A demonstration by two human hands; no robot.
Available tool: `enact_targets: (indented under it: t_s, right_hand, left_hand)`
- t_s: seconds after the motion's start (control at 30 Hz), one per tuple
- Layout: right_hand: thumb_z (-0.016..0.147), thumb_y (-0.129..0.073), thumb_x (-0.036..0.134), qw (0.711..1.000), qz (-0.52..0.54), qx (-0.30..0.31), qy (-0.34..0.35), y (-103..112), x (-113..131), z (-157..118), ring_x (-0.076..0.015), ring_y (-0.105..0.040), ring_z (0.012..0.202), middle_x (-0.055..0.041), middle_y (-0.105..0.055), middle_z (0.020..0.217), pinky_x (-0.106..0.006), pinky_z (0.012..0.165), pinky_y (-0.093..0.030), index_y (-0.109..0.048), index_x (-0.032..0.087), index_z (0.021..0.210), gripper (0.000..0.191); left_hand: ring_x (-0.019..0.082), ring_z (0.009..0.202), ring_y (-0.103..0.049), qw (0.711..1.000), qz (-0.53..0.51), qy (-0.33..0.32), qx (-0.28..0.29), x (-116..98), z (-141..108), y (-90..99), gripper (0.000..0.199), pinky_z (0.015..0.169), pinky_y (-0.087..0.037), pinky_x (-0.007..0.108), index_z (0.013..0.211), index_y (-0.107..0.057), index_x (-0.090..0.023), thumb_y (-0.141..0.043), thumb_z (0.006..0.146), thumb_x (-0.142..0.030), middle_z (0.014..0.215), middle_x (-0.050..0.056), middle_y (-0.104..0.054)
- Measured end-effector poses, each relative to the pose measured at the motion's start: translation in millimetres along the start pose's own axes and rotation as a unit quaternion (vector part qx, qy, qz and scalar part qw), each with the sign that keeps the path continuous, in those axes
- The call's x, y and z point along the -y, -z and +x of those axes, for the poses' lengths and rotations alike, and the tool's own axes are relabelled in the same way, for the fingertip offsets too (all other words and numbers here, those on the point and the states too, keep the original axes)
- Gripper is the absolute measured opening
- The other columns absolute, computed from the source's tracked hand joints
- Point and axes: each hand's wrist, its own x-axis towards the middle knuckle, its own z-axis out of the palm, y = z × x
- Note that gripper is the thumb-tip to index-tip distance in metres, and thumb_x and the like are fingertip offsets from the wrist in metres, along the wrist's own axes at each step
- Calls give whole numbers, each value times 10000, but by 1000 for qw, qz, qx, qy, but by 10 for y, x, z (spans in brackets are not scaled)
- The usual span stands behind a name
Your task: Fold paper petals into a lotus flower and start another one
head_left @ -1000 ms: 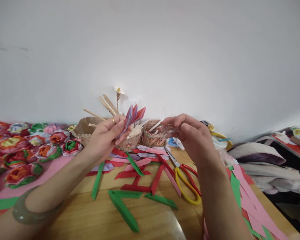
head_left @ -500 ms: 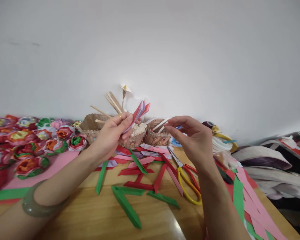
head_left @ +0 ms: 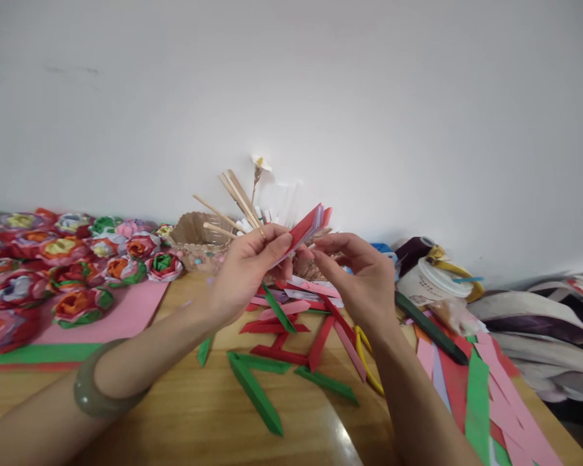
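My left hand (head_left: 255, 259) pinches a bundle of folded paper strips (head_left: 307, 228), red outside with lilac and pink layers, tilted up to the right. Close beside the bundle's lower right side is my right hand (head_left: 357, 268), thumb and forefinger tips nearly together; what they hold, if anything, is too small to make out. Under the hands, folded red strips (head_left: 279, 355) and pink strips lie scattered on the wooden table (head_left: 184, 414). Nearer to me are folded green strips (head_left: 255, 395). Yellow-handled scissors (head_left: 366, 359) are mostly behind my right forearm.
Paper flowers (head_left: 72, 275) crowd the left on pink paper (head_left: 136, 304). At the back, a clear scalloped container (head_left: 194, 236) stands by wooden sticks (head_left: 243, 197). A white tub (head_left: 432, 281), a dark green long object (head_left: 430, 327) and flat paper strips (head_left: 479, 395) lie right.
The view has shifted slightly. My two hands have come together, the right one now beside the paper bundle instead of well apart from it. The bundle stays in my left hand.
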Motion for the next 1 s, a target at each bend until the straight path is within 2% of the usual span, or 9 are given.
enact_targets:
  t_s: [0.1, 0.2, 0.37, 0.57, 0.73, 0.83, 1.0]
  right_hand:
    - [706, -692, 275, 998, -7, 56, 8, -12, 9, -20, -122, -546, 601, 0, -662, 731, -242, 514, -397, -638, 199, 836, 160]
    - [720, -684, 258, 994, -39, 96, 26, 6, -6, -23, -116, -511, 581, -6, -655, 724, -246, 523, -388, -651, 189, 799, 111]
    - [739, -666, 245, 986, -91, 126, 52, 102, -48, 31, -125, -509, 598, -8, -642, 702, -249, 542, -382, -669, 194, 767, 58]
    - [727, -661, 229, 955, -233, 169, 68, 265, -88, 111, -150, -539, 658, 3, -638, 682, -256, 570, -353, -648, 214, 696, 37]
    - [747, -647, 273, 964, -162, 203, 46, 396, -105, 152, -122, -501, 578, -5, -646, 679, -246, 530, -348, -643, 188, 690, 103]
    - [753, -643, 297, 972, -127, 192, 44, 452, -108, 180, -136, -524, 610, -22, -657, 692, -254, 538, -355, -663, 181, 709, 126]
    - [763, -628, 296, 967, -176, 181, 40, 580, -218, 221, -143, -531, 606, -26, -659, 683, -266, 559, -371, -678, 184, 715, 132]
  left_hand:
    - [70, 558, -522, 999, -42, 3, -23, -22, -1, -7, 159, 540, -442, 170, 699, -598, -153, -591, 794, -281, 666, -5, -592]
    - [58, 549, -506, 996, -71, -5, -44, -84, -3, 7, 162, 523, -438, 143, 689, -601, -146, -577, 806, -255, 623, -18, -555]
    - [34, 535, -471, 992, -92, -42, -71, -190, 18, 71, 182, 515, -421, 102, 684, -612, -131, -528, 837, -185, 612, -22, -523]
    - [33, 510, -450, 992, -106, -13, -74, -174, 33, 70, 215, 479, -409, 96, 660, -619, -113, -504, 839, -145, 591, -12, -513]
    - [32, 501, -446, 987, -128, -3, -101, -220, 44, 56, 206, 455, -404, 92, 655, -623, -109, -508, 825, -118, 588, -12, -496]
    - [30, 491, -441, 985, -136, 1, -106, -262, 44, 64, 250, 439, -395, 88, 644, -619, -108, -468, 842, -101, 570, -13, -488]
    - [33, 495, -439, 983, -155, -7, -94, -349, 26, 125, 273, 441, -403, 96, 671, -612, -93, -419, 863, -76, 557, -12, -476]
